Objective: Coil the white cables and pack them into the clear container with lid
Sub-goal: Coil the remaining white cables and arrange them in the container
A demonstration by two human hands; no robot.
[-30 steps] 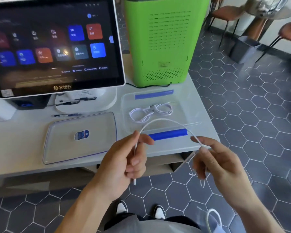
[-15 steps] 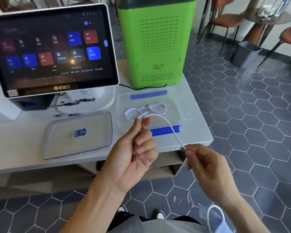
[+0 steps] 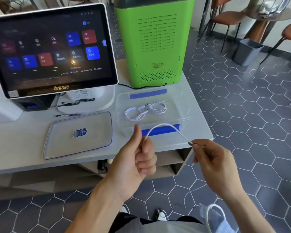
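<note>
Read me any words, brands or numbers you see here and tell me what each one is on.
"客如云": logo on the lower bezel of the touchscreen.
Touchscreen tile captions: too blurred to read.
Sticker on the green machine: too small.
Label on the container lid: blurred.
Paper label on the screen stand: unreadable.

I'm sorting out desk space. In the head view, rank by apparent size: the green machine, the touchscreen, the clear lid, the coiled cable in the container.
1. Touchscreen and green machine: similar in apparent size, so I won't rank them.
2. Clear lid, nearer the camera yet smaller.
3. Coiled cable, smallest.
</note>
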